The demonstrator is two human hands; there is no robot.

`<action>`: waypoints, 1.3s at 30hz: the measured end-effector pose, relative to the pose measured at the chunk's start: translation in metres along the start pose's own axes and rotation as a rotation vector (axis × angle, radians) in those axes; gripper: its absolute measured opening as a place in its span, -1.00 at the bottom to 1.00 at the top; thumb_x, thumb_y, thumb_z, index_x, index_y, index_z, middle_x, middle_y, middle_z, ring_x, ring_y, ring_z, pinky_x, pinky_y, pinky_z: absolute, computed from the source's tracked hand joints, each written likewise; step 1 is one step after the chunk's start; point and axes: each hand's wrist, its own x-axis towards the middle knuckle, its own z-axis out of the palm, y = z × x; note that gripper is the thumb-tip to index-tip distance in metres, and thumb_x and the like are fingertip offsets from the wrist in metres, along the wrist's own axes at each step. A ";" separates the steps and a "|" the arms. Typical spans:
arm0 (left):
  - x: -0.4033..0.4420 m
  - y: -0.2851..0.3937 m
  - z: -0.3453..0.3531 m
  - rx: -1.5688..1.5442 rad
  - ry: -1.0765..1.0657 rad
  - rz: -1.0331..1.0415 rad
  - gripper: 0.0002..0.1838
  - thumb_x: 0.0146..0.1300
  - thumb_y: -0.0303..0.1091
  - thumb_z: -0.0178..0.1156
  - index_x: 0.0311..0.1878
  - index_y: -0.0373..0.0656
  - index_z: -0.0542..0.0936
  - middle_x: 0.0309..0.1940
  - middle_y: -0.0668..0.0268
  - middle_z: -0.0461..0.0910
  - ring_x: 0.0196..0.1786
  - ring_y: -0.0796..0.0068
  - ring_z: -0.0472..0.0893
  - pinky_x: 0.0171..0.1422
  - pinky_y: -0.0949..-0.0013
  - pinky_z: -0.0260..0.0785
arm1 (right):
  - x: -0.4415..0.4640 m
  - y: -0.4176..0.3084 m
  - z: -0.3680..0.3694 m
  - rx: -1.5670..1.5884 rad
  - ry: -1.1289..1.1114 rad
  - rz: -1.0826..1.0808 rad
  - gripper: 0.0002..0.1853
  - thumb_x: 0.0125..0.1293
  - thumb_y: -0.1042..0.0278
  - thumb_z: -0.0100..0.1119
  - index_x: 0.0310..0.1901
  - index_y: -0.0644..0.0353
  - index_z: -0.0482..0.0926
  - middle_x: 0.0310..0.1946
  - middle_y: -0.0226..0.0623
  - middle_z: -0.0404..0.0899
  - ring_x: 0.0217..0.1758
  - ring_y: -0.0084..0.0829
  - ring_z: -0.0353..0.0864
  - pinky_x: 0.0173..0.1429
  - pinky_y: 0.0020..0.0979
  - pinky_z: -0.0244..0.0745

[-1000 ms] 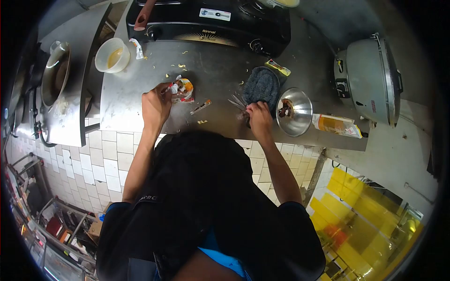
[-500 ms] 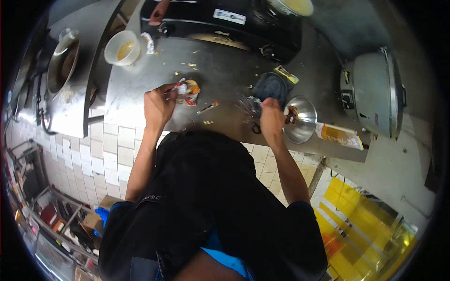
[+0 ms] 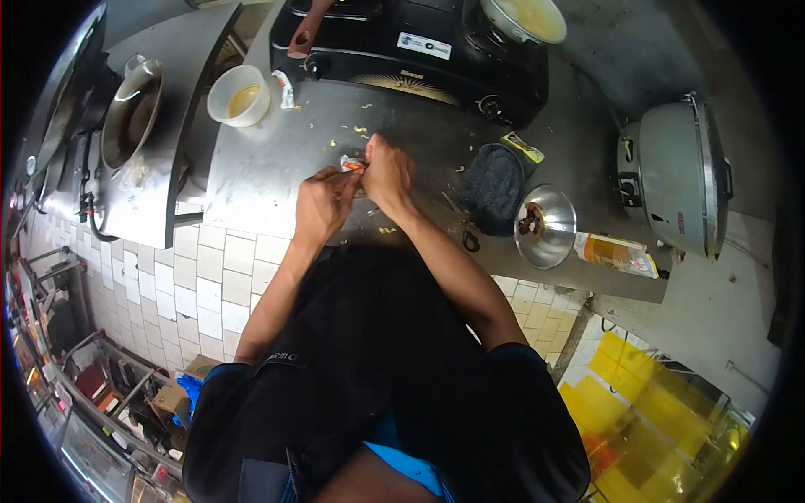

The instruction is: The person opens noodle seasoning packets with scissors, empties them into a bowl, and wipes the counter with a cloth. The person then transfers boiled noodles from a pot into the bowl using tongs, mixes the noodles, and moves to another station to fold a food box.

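Observation:
My left hand [image 3: 321, 204] has its fingers closed on a small red, white and orange wrapper [image 3: 350, 164] over the steel table [image 3: 277, 159]. Against the other side of the wrapper is my right hand [image 3: 387, 174], its fingers closed and pinching at it. Scissors [image 3: 470, 241] lie to the right, beside a dark grey cloth-like bundle [image 3: 493, 186]. Further right, a steel bowl [image 3: 549, 230] holds dark brown pieces.
A black gas stove [image 3: 402, 59] stands at the back, with a pot [image 3: 528, 18] on it. A plastic tub [image 3: 239, 96] is at the back left. An orange packet [image 3: 619, 255] lies right of the bowl, near a large grey cooker [image 3: 675, 176].
My right hand has left the scissors and moved left to the wrapper, next to my left hand. The scissors now lie on the table. The camera view has shifted.

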 end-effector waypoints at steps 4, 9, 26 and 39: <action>0.002 0.000 -0.005 0.089 0.061 -0.091 -0.89 0.24 -0.47 0.27 -0.27 -0.29 0.73 -0.49 0.02 0.60 -0.51 0.05 0.59 -0.38 0.17 0.40 | -0.023 0.013 -0.033 0.409 -0.141 -0.013 -0.53 0.06 0.37 0.49 -0.01 0.16 0.48 -0.21 -0.07 0.64 -0.14 -0.09 0.68 -0.15 -0.14 0.54; 0.009 -0.002 -0.014 0.047 0.104 -0.124 -0.87 0.26 -0.45 0.27 -0.23 -0.30 0.74 -0.49 0.03 0.61 -0.51 0.13 0.62 -0.38 0.24 0.40 | -0.108 0.097 -0.088 -0.302 0.274 -0.103 -0.29 0.14 0.31 0.43 0.27 0.25 0.28 0.06 -0.04 0.49 0.11 -0.01 0.51 0.21 -0.06 0.37; 0.005 -0.011 -0.022 0.135 0.091 -0.142 -0.80 0.32 -0.37 0.28 -0.16 -0.31 0.75 -0.43 0.04 0.67 -0.42 0.24 0.72 -0.28 0.31 0.49 | -0.143 0.139 -0.094 -0.340 0.045 0.041 -0.68 0.16 0.29 0.23 -0.09 0.24 0.46 -0.17 0.00 0.45 -0.05 -0.02 0.51 0.01 -0.05 0.49; -0.013 -0.009 -0.033 0.124 0.160 -0.259 -0.77 0.33 -0.33 0.29 -0.18 -0.34 0.74 -0.47 0.06 0.66 -0.44 0.31 0.70 -0.29 0.35 0.48 | 0.051 0.309 -0.261 -0.805 -0.024 0.491 -0.67 0.36 0.14 0.08 -0.05 0.13 0.70 0.08 -0.11 0.64 0.21 -0.02 0.57 0.25 -0.09 0.48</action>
